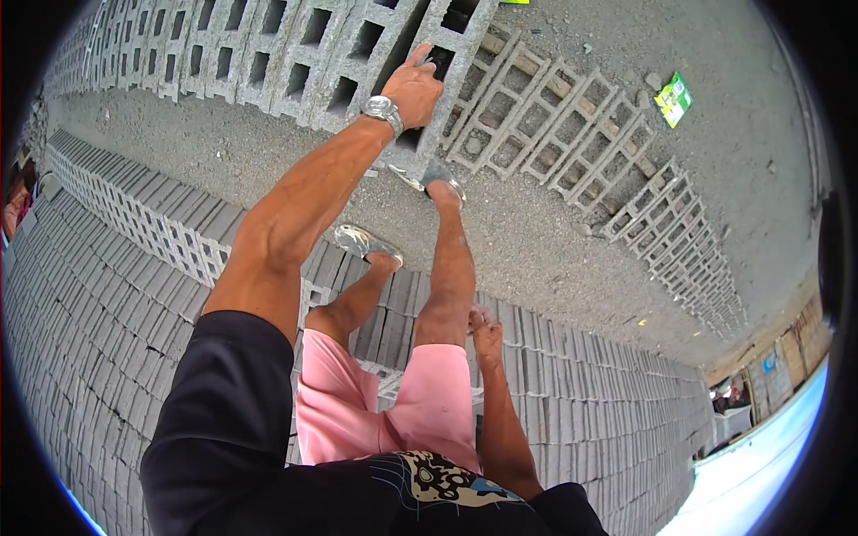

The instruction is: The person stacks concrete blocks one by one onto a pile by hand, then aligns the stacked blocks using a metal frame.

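Observation:
My left hand, with a silver watch on the wrist, reaches forward to the end of a row of grey hollow concrete blocks. Its fingers are hooked into a cavity and closed on the wall of the end hollow block. That block stands next to its neighbour with a dark narrow gap between them. Close beside my right knee is my right hand, its fingers curled in and nothing visible in them.
More hollow blocks line up to the far left. Block-shaped grid outlines run over the gravel ground to the right. Stacked grey blocks spread behind my legs on both sides. A green and yellow packet lies at the far right.

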### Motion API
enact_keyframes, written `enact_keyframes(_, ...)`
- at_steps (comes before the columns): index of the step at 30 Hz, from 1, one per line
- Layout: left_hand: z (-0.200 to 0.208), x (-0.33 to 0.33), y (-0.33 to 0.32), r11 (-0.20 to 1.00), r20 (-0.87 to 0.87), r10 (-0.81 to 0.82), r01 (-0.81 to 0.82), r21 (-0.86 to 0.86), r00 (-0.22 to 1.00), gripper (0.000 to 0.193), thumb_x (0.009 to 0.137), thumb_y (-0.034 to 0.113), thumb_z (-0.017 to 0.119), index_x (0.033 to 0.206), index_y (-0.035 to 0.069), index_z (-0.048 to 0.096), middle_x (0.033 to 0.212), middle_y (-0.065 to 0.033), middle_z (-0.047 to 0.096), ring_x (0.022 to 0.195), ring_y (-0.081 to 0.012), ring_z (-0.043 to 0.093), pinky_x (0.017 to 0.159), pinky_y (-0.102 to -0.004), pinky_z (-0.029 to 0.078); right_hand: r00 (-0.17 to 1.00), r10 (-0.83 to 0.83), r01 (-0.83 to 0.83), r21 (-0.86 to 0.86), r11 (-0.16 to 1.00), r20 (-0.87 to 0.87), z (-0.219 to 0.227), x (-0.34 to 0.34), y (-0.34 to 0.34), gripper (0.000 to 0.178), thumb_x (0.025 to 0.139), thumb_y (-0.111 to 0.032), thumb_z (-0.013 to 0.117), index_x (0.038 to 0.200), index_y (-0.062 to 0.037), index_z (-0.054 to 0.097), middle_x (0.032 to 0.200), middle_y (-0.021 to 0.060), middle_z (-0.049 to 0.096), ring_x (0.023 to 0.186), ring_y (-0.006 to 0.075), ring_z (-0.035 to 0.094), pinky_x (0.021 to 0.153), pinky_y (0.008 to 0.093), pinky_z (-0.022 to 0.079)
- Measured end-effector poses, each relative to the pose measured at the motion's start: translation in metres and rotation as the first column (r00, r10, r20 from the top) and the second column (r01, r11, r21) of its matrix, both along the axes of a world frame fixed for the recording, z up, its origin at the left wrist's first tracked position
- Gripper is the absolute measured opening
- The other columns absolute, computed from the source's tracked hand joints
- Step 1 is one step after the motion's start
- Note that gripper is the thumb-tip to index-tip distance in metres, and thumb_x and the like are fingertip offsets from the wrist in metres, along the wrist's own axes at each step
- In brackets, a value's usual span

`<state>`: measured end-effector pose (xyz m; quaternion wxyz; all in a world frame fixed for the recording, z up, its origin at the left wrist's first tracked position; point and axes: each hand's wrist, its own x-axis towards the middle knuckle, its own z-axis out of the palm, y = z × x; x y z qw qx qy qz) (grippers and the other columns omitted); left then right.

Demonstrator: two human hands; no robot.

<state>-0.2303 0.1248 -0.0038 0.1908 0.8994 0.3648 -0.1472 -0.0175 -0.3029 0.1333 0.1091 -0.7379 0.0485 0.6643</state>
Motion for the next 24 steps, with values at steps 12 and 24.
enact_keyframes(12,0.173,0.036,-0.141,0.561,0.184,0.768,-0.506,-0.655,0.614,0.018,0.05,0.014,0.065,0.061,0.0,0.068,0.067,-0.0201,0.066,0.077,-0.0315,0.067,0.12,-0.0496,0.017,0.878,0.452,-0.45,-0.055,0.892,0.157,0.08,0.006,0.028,0.037,0.092,-0.03,0.064,0.111,0.0018,0.065,0.092,0.0058,0.066,0.079,0.0112,0.057,0.071,0.0265,0.046)
enact_keyframes(24,0.199,-0.123,-0.344,-0.302,-0.007,0.935,-0.789,-0.535,-0.354,0.023,0.058,0.018,0.068,0.07,-0.002,0.067,0.073,-0.023,0.064,0.081,-0.0335,0.064,0.119,-0.0464,0.021,0.834,0.505,-0.551,0.27,0.79,0.224,0.119,-0.079,0.139,0.092,0.093,-0.065,0.043,0.148,0.0063,0.026,0.149,0.0215,0.034,0.136,0.034,0.036,0.104,0.0482,0.031)
